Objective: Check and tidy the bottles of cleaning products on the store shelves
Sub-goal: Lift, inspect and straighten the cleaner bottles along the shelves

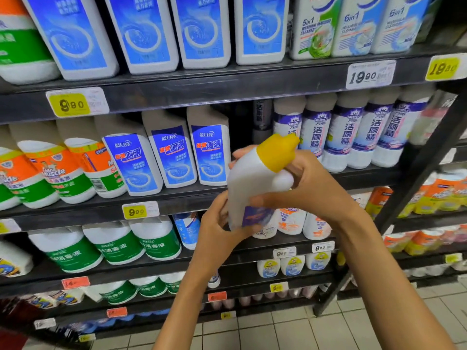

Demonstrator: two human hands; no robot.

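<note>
I hold a white bottle (pixel 252 180) with a yellow angled cap and a purple label in front of the shelves, tilted with its cap up and to the right. My left hand (pixel 222 228) grips its lower end from below. My right hand (pixel 308 183) wraps around its upper body just under the cap. Behind the bottle is a dark gap (pixel 242 132) on the middle shelf, between blue-labelled bottles (pixel 209 155) and a row of white bottles with purple labels (pixel 346 137).
Black shelves (pixel 177 94) carry yellow price tags. Large blue-labelled jugs (pixel 144 34) stand on the top shelf, orange-and-green bottles (pixel 50 173) at the left, green-labelled bottles (pixel 116 246) lower down. A slanted black bar (pixel 417 173) crosses at the right. Tiled floor (pixel 278 329) lies below.
</note>
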